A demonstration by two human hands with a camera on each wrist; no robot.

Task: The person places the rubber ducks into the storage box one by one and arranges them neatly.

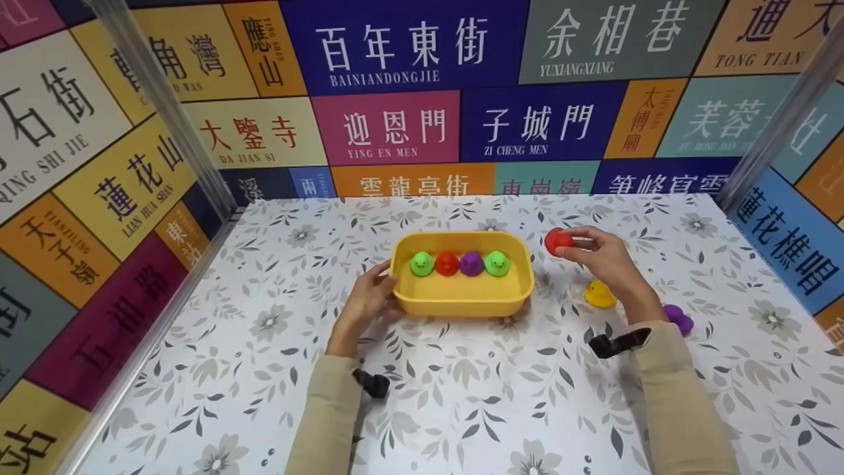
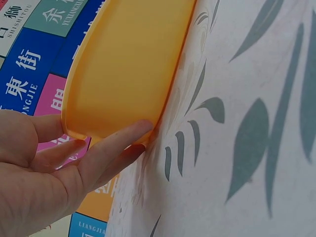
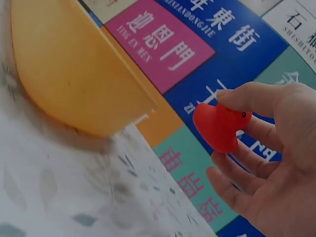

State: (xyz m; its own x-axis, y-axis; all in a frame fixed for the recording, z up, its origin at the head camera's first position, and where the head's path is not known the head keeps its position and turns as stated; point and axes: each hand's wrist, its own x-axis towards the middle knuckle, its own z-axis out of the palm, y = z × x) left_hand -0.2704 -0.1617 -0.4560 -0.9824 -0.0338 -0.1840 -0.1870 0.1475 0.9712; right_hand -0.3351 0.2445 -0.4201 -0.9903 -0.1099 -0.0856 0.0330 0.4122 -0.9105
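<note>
My left hand (image 1: 369, 293) rests against the left end of a yellow plastic tub (image 1: 461, 308). In the left wrist view, its fairly straight fingers touch the tub's rim and outer wall. Inside the tub, small rubber ducks sit in a row: a green duck (image 1: 422, 264), a red one (image 1: 446, 264), a purple one (image 1: 471, 264) and another green duck (image 1: 496, 263). Right of the tub, my right hand (image 1: 603, 254) pinches a red rubber duck (image 3: 219, 127) between thumb and fingers. It is raised above the table.
A yellow duck (image 1: 600, 294) sits on the table below the right hand. Near the right sleeve lies a purple duck (image 1: 679, 319), partly hidden. The table (image 1: 217, 369) has a leaf-patterned cover. Sign-printed walls (image 1: 395, 39) enclose the back and sides.
</note>
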